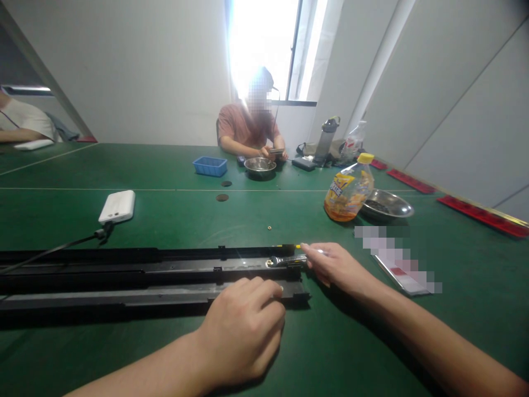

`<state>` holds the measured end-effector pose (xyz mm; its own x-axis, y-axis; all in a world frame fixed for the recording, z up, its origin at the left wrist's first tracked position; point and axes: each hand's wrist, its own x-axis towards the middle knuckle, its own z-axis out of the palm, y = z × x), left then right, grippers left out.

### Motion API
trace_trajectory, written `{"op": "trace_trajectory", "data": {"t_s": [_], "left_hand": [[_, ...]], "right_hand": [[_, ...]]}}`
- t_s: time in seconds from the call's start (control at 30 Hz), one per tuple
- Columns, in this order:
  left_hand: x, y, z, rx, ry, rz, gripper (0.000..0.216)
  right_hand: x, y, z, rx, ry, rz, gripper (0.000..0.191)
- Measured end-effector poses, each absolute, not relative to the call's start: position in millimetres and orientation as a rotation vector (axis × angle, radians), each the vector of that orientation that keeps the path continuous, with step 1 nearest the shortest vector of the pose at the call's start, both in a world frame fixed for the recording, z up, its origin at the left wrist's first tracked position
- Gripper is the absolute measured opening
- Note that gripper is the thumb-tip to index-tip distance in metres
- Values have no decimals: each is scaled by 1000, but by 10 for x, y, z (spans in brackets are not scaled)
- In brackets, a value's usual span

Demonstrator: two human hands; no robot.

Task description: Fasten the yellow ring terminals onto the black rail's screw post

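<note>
Two long black rails (177, 267) lie side by side across the green table, running off to the left. My right hand (334, 264) is closed around a shiny metal wrench (289, 259) at the right end of the far rail. The wrench's head meets a small brass-coloured nut (269, 263) inside that rail's channel. Just beyond the far rail's edge, a thin yellow piece (296, 246) shows by my right fingers. My left hand (248, 325) is curled over the right end of the near rail, gripping it. Its fingertips are partly hidden.
Behind the rails lie a loose brass ring (269, 227) and a white power bank (118, 207) with a black cable. A bottle with a yellow cap (349, 190), a metal bowl (400, 208) and a blurred packet (399, 264) are on the right. Across the table sits a person (248, 129).
</note>
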<state>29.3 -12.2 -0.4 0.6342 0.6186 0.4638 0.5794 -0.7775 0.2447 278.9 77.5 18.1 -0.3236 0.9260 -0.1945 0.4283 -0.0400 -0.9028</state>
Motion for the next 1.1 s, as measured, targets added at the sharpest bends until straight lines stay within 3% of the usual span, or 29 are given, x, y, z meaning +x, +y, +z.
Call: {"op": "trace_trajectory", "data": {"t_s": [1.1], "left_hand": [[285,-128,-4,2780,1025,834,9]], "right_hand": [[2960,817,267,-1384,-1757,1568,64]]}}
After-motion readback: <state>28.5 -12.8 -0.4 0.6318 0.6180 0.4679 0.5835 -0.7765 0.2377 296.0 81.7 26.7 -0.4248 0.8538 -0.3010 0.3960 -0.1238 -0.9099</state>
